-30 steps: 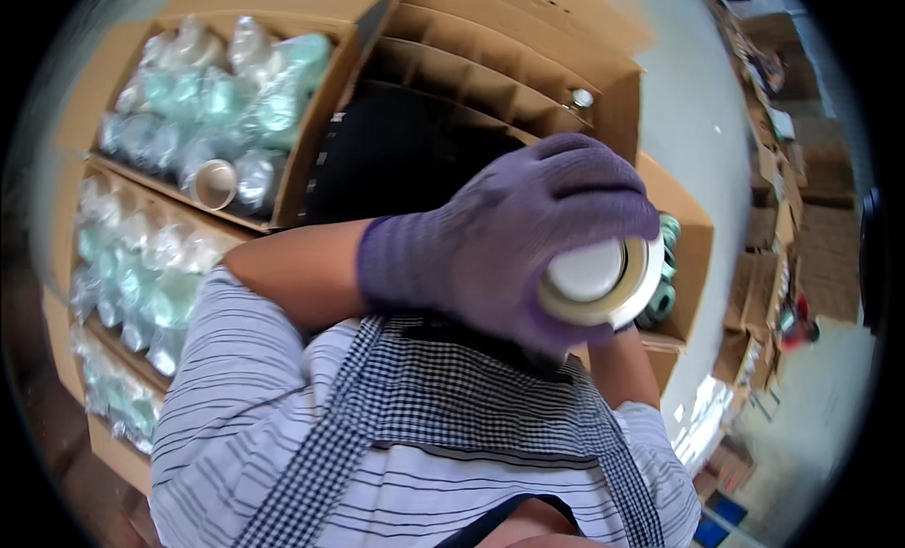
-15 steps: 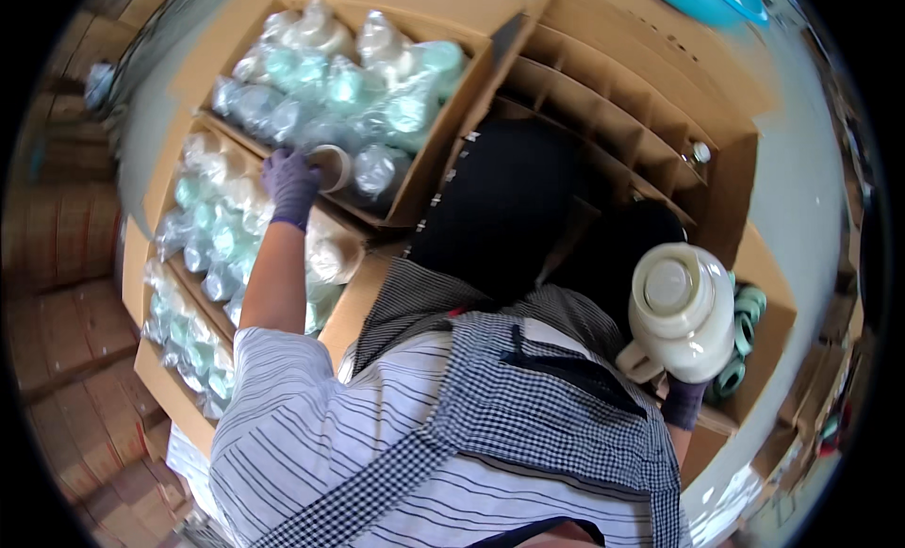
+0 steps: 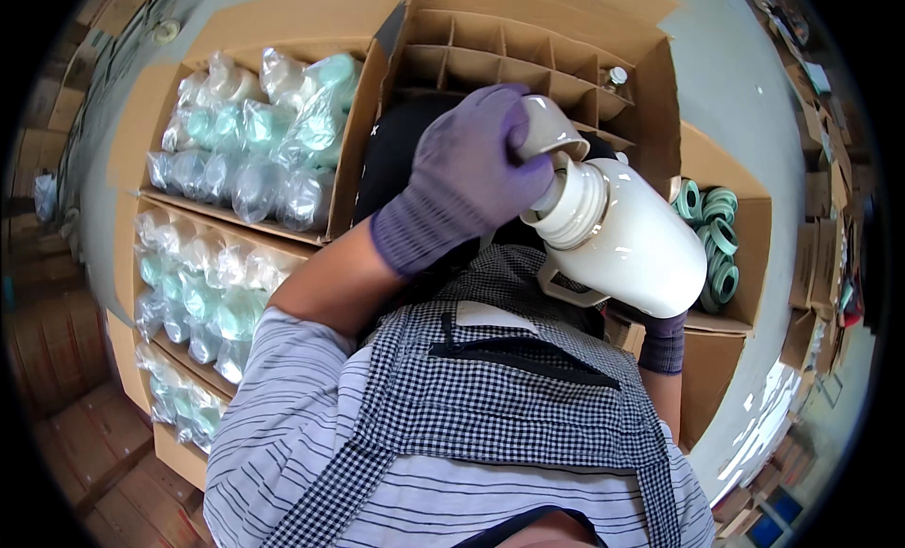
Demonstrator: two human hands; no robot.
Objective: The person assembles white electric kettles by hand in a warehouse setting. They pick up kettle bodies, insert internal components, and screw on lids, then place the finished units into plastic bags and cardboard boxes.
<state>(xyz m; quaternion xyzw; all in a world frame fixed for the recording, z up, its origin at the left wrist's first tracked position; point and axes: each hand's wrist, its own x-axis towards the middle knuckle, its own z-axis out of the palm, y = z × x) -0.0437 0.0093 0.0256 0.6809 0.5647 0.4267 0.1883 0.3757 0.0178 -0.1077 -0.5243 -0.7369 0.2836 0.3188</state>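
Observation:
A glossy cream thermos jug (image 3: 650, 232) lies tilted in front of my lap, its ringed neck toward the left and its handle on the near side. My right hand (image 3: 660, 333), in a purple glove, supports the jug by its base; most of its fingers are hidden behind the jug. My left hand (image 3: 476, 171), gloved too, grips a cream cup-shaped lid (image 3: 551, 129) right by the neck. The thumb is close to the jug's mouth, and I cannot tell whether the lid touches the neck.
An open divided carton (image 3: 528, 49) stands ahead, with a small clear bottle (image 3: 616, 78) in it. Boxes of plastic-wrapped cream, green and grey cups (image 3: 259, 124) are on the left. A carton on the right holds several green rings (image 3: 721, 237). Stacked brown cartons (image 3: 57, 341) stand farther left.
My left hand has moved from the left-hand boxes to the jug's neck, bringing the cream lid. The jug has gone from upright to tilted and nearer the middle. The view has shifted.

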